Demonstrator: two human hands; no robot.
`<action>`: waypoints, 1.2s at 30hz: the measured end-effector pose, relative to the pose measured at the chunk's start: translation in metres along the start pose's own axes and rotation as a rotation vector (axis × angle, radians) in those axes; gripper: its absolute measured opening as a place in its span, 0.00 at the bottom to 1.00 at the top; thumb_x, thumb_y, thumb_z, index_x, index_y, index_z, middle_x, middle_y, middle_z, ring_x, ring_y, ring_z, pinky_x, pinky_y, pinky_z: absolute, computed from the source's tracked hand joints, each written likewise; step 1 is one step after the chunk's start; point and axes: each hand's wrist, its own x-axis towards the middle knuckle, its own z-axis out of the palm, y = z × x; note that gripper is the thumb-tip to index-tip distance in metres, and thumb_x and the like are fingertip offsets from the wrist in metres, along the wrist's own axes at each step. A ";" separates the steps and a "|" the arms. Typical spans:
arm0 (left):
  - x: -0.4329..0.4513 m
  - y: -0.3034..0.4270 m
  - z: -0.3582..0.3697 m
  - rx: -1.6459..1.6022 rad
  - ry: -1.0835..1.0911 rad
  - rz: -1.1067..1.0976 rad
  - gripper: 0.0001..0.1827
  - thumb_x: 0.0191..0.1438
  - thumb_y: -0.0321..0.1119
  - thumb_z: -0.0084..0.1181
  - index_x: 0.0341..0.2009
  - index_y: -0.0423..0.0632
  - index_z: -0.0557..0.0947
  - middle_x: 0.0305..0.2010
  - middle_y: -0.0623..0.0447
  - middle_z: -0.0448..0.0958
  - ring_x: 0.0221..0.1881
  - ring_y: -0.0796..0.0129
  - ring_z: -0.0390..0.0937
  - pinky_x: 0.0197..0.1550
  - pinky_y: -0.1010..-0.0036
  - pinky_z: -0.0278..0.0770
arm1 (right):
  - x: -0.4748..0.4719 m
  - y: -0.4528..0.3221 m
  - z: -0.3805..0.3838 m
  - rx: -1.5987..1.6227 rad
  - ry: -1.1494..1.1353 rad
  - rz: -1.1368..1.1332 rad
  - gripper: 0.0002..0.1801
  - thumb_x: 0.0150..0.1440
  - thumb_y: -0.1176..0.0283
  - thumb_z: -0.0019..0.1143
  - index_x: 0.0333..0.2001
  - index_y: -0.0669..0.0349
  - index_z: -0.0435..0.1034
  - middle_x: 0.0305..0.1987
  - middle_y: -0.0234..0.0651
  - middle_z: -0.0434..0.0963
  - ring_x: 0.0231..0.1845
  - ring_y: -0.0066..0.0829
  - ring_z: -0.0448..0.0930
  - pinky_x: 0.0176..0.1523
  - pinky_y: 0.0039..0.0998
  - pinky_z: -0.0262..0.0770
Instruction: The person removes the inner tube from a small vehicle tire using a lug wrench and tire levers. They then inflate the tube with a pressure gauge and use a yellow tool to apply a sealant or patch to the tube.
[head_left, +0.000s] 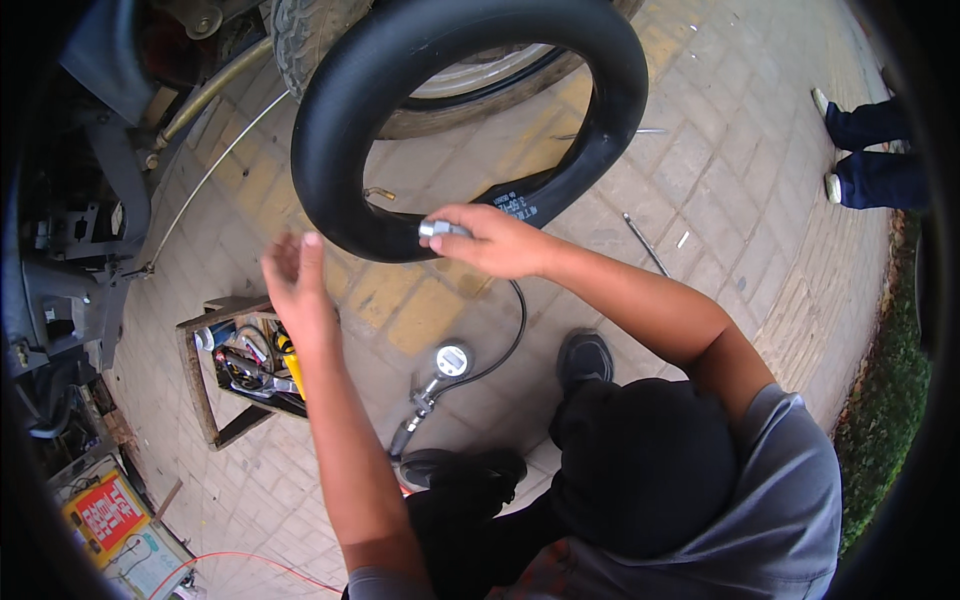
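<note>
A black rubber inner tube, rounded with air, stands before me against a wheel, and its brass valve stem points into the ring. My right hand grips a metal air chuck in front of the tube's lower edge, apart from the valve. Left of the tube, my left hand is raised with its fingers partly curled and nothing visible in it. A black hose runs from near my right hand to a round digital pressure gauge with a metal inflator body, between my feet.
A wooden toolbox with assorted tools lies beyond my left forearm. The wheel with its tire is behind the tube. Vehicle parts fill the left side. A metal rod lies on the paving. Another person's legs are at the right.
</note>
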 end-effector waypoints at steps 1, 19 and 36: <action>0.018 0.001 -0.001 -0.058 -0.082 0.041 0.37 0.58 0.44 0.64 0.63 0.33 0.66 0.61 0.39 0.70 0.63 0.58 0.67 0.67 0.65 0.60 | 0.006 0.002 0.001 -0.002 0.039 0.018 0.19 0.63 0.63 0.54 0.49 0.68 0.73 0.39 0.43 0.80 0.41 0.31 0.79 0.47 0.31 0.73; 0.019 0.030 0.021 -0.242 -0.566 -0.096 0.28 0.47 0.39 0.75 0.49 0.37 0.80 0.43 0.50 0.81 0.43 0.70 0.77 0.52 0.74 0.73 | -0.020 0.000 -0.013 0.259 0.100 0.054 0.15 0.63 0.68 0.50 0.46 0.69 0.74 0.40 0.31 0.81 0.40 0.19 0.75 0.48 0.24 0.72; 0.001 0.052 0.025 -0.324 -0.718 -0.127 0.31 0.48 0.41 0.73 0.52 0.38 0.77 0.45 0.50 0.79 0.45 0.69 0.76 0.51 0.73 0.74 | -0.017 -0.008 -0.059 0.509 -0.207 0.137 0.18 0.60 0.67 0.49 0.47 0.70 0.73 0.43 0.41 0.81 0.47 0.32 0.79 0.53 0.32 0.76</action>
